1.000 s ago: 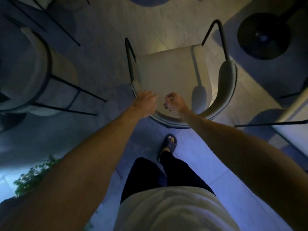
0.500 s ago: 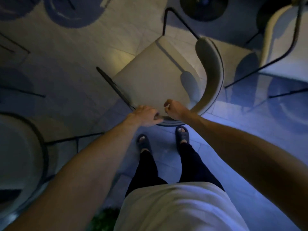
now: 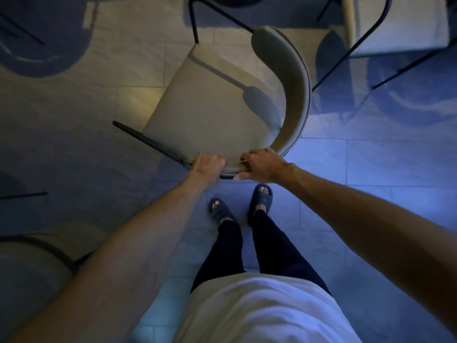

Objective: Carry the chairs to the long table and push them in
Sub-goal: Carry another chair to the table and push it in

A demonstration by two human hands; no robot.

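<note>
The left hand (image 3: 209, 164) and right hand (image 3: 264, 165) both clasp the curved backrest of the chair (image 3: 212, 107), which stands on the tiled floor (image 3: 371, 164) before the feet. Lift evenly (legs could snag neighbouring chairs).

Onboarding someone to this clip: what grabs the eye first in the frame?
The beige chair in the centre, seen from above, with its curved backrest sweeping round the right side. The left hand and right hand both grip its near edge, just ahead of the person's slippered feet. Another chair sits at top right.
</note>
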